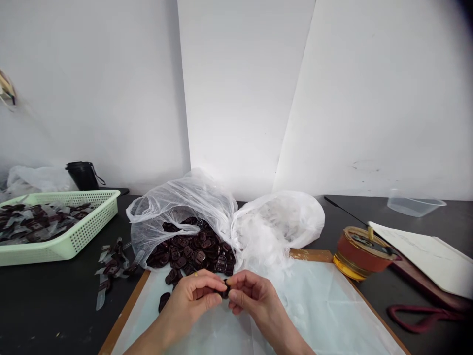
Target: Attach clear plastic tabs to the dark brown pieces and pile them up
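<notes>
My left hand (192, 298) and my right hand (251, 293) meet over a pale sheet on a wooden board (125, 310), fingers pinched together on one small dark brown plastic piece (225, 290). Just behind them an open clear plastic bag (177, 207) spills several of the same dark pieces (195, 251) onto the board. One loose piece (164, 300) lies left of my left hand. A second white bag (277, 222) with pale contents sits to the right of the first.
A green mesh tray (74, 236) with bagged dark pieces stands at the left, several small packets (111, 266) beside it. A reddish spool (360, 251), papers (424, 254), a clear tub (414, 204) and a maroon cord (421, 318) lie right. A black cup (82, 175) stands back left.
</notes>
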Motion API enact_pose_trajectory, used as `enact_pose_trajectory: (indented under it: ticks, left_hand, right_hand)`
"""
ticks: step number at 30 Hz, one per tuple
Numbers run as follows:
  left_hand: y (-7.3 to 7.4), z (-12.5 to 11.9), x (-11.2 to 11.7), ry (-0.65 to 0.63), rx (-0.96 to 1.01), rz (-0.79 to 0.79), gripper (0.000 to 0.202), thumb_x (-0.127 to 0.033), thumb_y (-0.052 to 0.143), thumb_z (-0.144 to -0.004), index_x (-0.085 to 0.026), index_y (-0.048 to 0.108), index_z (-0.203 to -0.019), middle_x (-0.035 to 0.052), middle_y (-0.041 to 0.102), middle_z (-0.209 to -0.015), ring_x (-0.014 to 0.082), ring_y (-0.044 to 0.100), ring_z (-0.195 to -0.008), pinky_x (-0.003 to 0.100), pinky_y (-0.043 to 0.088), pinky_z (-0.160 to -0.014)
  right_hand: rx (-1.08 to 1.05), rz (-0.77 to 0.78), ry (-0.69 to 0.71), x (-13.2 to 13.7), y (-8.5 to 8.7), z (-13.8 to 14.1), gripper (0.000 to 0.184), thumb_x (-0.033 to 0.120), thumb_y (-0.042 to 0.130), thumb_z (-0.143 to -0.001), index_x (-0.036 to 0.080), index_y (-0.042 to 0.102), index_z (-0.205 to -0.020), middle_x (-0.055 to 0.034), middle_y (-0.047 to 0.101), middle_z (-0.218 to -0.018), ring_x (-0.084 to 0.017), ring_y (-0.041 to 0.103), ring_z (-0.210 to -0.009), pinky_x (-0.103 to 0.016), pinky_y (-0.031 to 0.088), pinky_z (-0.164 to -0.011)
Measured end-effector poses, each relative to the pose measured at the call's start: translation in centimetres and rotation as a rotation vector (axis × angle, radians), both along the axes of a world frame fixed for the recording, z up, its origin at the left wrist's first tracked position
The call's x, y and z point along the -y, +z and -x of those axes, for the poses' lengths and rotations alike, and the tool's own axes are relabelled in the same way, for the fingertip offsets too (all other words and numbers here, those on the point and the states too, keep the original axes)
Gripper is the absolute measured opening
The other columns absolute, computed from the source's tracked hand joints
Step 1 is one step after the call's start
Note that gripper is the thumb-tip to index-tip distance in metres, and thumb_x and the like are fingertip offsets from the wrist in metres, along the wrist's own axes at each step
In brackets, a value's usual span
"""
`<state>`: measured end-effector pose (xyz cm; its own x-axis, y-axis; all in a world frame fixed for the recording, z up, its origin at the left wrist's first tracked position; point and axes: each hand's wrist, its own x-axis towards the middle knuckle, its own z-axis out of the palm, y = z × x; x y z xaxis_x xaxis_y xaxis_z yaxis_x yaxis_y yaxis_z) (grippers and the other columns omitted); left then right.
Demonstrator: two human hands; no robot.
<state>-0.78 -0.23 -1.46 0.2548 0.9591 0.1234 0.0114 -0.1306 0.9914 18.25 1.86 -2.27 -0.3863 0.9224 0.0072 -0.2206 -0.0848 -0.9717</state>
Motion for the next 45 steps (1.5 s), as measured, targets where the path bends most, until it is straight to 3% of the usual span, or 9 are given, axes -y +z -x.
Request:
enact_pose_trajectory:
  ticks: [6,14,22,31,37,45]
  left_hand:
    - [0.7,0.0,0.2,-0.013,0.062,0.024,0.015,-0.024,0.07,-0.081,-0.022,0.078,-0.094,0.0076,0.069,-0.103,0.0246,0.065,-0.098,0.033,0.05,-0.088]
    - [0.0,-0.2,-0.1,0.003,0.209,0.136,0.033,-0.023,0.079,-0.073,-0.022,0.07,-0.105,0.0073,0.073,-0.106,0.0242,0.064,-0.099,0.035,0.05,-0.087]
    - [0.6,0.2,-0.1,0.029,0.203,0.141,0.043,-0.026,0.082,-0.07,-0.021,0.066,-0.11,0.007,0.074,-0.1,0.0217,0.066,-0.09,0.031,0.049,-0.079]
    - [0.3,-0.2,0.0,-0.04,0.23,0.187,0.046,-0.025,0.083,-0.069,-0.021,0.064,-0.111,0.0068,0.073,-0.102,0.0209,0.066,-0.087,0.033,0.05,-0.077]
    - [0.7,0.3,-0.1,0.001,0.19,0.173,0.046,-0.024,0.082,-0.07,-0.02,0.063,-0.111,0.0073,0.074,-0.1,0.0196,0.065,-0.087,0.031,0.048,-0.077]
    - [0.5,0.1,-0.1,-0.028,0.222,0.178,0.044,-0.024,0.081,-0.072,-0.02,0.063,-0.111,0.0066,0.073,-0.101,0.0197,0.065,-0.089,0.032,0.047,-0.079]
  right_hand:
    - [-0.082,0.032,0.094,-0.1,-0.1,-0.1,0.026,0.037,0.083,-0.069,0.018,0.075,-0.085,-0.0016,0.069,-0.066,-0.014,0.061,-0.059,-0.028,0.048,-0.061]
    - [-0.187,0.126,0.04,-0.4,-1.2,0.4,0.033,0.027,0.088,-0.062,0.018,0.066,-0.085,-0.0003,0.07,-0.067,-0.013,0.059,-0.058,-0.025,0.043,-0.058]
    - [-0.239,0.169,0.044,0.7,0.5,0.5,0.029,0.018,0.082,-0.069,0.019,0.057,-0.083,0.002,0.068,-0.069,-0.012,0.058,-0.061,-0.024,0.041,-0.061]
    - [-0.255,0.158,0.065,0.4,-0.2,0.9,0.034,0.024,0.086,-0.064,0.018,0.055,-0.077,0.0027,0.066,-0.063,-0.011,0.057,-0.055,-0.023,0.038,-0.056]
    - [-0.244,0.151,0.043,0.6,0.1,0.7,0.029,0.017,0.082,-0.066,0.018,0.056,-0.078,0.0023,0.067,-0.063,-0.011,0.057,-0.058,-0.023,0.04,-0.057]
    - [-0.244,0.172,0.066,0.5,-0.2,0.6,0.029,0.018,0.083,-0.067,0.017,0.057,-0.08,0.0018,0.067,-0.064,-0.011,0.059,-0.058,-0.023,0.04,-0.057]
